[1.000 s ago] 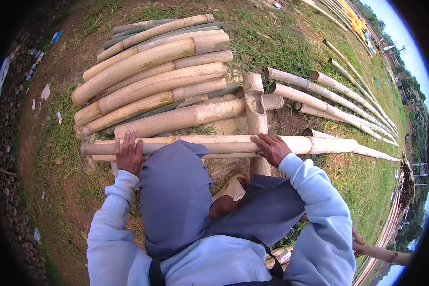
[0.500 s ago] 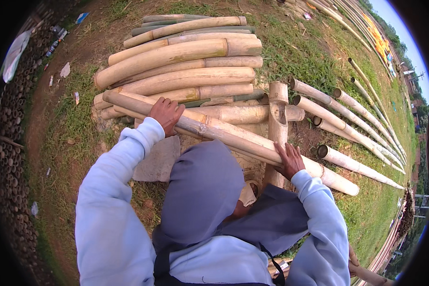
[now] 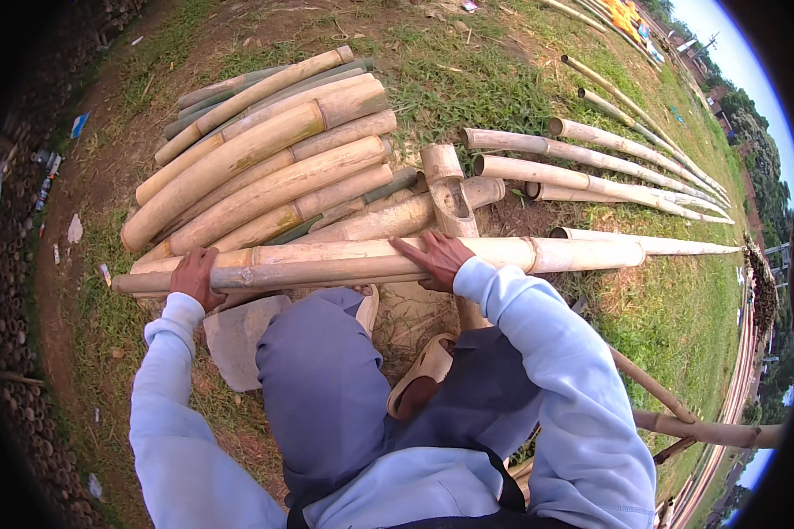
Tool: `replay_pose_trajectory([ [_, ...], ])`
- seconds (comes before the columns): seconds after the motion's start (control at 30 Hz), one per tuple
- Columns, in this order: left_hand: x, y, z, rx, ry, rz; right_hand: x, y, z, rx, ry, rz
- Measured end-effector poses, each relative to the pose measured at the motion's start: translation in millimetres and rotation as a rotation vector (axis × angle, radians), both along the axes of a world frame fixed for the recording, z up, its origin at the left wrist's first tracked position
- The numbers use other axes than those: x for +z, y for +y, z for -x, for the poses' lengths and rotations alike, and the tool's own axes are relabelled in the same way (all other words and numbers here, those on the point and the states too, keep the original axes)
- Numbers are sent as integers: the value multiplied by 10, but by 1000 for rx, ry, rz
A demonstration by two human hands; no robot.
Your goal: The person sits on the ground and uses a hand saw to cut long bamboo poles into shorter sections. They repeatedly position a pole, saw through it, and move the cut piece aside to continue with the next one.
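In front of me a bamboo pole [image 3: 326,271] lies crosswise at knee height, against a thicker, paler bamboo pole [image 3: 582,254] just behind it. Near the left end, my left hand [image 3: 197,279] is closed over the thinner pole, fingers bent across its top. My right hand [image 3: 439,261] rests on the poles around their middle, fingers stretched out and spread toward the left. Beyond that hand rises a notched bamboo post [image 3: 452,201], its lower part passing behind the poles. The undersides of the poles and my fingertips on the far side are hidden.
A stack of cut bamboo lengths [image 3: 265,150] lies at the far left. Long bamboo poles [image 3: 582,167] stretch across the grass to the right. A flat grey stone slab [image 3: 243,339] sits beside my left knee. A bamboo frame [image 3: 706,430] stands at lower right.
The poles have turned from slanting down rightward to nearly level in view. My left hand is lower and farther left; my right hand has shifted left and its fingers have spread. The view has also moved.
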State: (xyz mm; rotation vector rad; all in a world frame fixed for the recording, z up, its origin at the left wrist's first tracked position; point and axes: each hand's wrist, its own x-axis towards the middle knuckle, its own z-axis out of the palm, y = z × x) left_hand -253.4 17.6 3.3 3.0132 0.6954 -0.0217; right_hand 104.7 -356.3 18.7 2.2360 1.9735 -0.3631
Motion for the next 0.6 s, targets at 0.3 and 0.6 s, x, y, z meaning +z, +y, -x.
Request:
replay_pose_trajectory([
  [0.3, -135, 567, 397, 38, 37, 28, -56, 597, 202, 44, 13, 5],
  [0.6, -669, 551, 606, 138, 113, 120, -290, 880, 36, 119, 23, 42],
])
